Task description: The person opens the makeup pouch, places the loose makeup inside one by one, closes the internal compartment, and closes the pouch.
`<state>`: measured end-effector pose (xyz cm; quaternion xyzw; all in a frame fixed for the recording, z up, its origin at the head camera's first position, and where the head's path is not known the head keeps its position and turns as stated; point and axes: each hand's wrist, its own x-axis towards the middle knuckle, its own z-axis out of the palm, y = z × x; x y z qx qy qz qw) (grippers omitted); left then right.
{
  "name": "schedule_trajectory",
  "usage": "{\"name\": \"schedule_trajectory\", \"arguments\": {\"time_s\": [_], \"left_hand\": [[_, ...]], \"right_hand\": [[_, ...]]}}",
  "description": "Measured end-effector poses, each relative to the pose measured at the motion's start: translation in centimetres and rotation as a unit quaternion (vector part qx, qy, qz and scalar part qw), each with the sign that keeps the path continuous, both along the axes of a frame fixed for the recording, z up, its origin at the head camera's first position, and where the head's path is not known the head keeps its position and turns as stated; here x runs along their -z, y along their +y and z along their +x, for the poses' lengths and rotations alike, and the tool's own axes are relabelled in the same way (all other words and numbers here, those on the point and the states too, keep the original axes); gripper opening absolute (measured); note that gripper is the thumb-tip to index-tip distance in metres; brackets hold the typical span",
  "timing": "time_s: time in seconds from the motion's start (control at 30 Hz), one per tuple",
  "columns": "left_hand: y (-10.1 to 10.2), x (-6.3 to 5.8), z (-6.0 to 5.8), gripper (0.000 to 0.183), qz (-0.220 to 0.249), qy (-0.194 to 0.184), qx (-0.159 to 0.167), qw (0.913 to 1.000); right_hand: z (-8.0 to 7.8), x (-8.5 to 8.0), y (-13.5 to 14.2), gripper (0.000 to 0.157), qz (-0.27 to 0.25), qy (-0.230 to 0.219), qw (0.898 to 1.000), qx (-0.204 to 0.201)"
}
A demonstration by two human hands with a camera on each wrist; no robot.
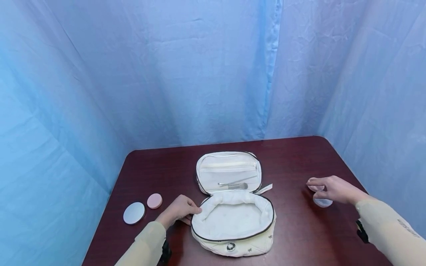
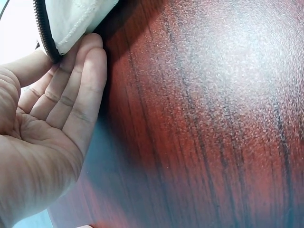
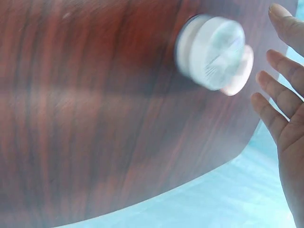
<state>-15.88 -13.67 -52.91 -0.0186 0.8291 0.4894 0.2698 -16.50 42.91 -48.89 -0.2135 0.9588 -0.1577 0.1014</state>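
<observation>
A white cosmetic bag (image 1: 233,246) stands on the table with its lid (image 1: 229,162) folded back and a dark zipper round its rim. My left hand (image 1: 181,208) pinches the bag's left edge; in the left wrist view the thumb lies on one side of the zipper (image 2: 43,28) and the fingers on the other. At the right, my right hand (image 1: 337,189) hovers over a round white container (image 1: 323,203) and a pink round container (image 1: 314,187). The right wrist view shows its fingers spread and apart from the white container (image 3: 216,52), with the pink one partly hidden behind it.
Makeup brushes (image 1: 237,185) lie against the inside of the lid. Left of the bag are a round pink case (image 1: 154,201) and a larger round white case (image 1: 134,213). Blue curtains (image 1: 213,74) hang beyond the dark wooden table (image 1: 286,159).
</observation>
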Motion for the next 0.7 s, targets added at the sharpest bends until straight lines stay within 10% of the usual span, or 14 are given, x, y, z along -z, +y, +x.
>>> {"name": "schedule_trajectory", "arguments": {"time_s": [0.7], "left_hand": [[0.1,0.3,0.1,0.016,-0.015,0.008,-0.016,0.9997]], "right_hand": [[1.7,2.1,2.2,0.050,0.046,0.036,0.998,-0.038]]}}
